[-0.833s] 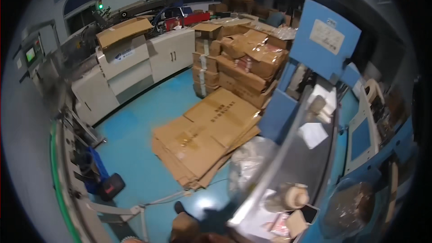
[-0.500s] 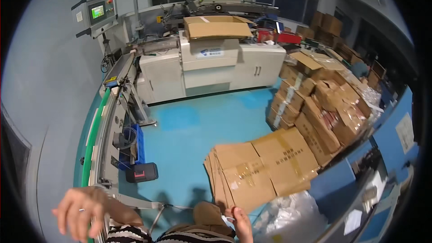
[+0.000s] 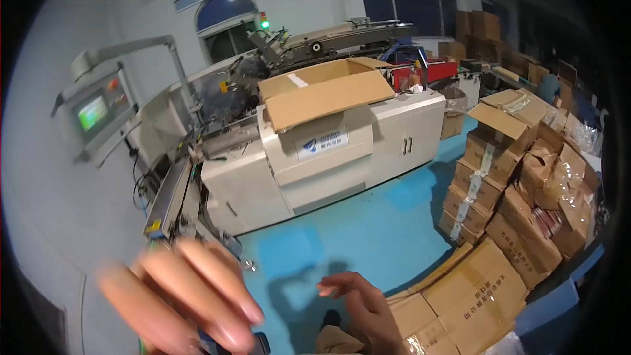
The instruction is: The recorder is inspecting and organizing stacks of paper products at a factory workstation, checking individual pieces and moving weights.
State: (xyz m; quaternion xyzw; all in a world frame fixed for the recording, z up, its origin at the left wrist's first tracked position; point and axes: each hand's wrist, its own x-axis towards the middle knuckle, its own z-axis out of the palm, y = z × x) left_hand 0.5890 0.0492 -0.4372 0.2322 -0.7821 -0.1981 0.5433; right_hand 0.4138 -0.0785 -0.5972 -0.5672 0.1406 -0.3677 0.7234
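Observation:
My left hand is raised close in front of me at the lower left, slightly blurred. Its fingers are stretched out and hold nothing that I can see. Lower and nearer the middle, my right hand is held out over the blue floor with its fingers apart and nothing visible in it. Flattened cardboard boxes lie just right of that hand. Ahead of both hands stands a long white machine, and an open cardboard box rests on its top.
A control panel hangs from an arm at the left, above a narrow conveyor. Stacked taped cartons and a large torn box stand at the right. Blue floor lies between me and the machine.
My view has tilted up and moved closer to the machine. My left hand has come up and inward. My right hand has opened from a pinch, and the small white thing in it no longer shows.

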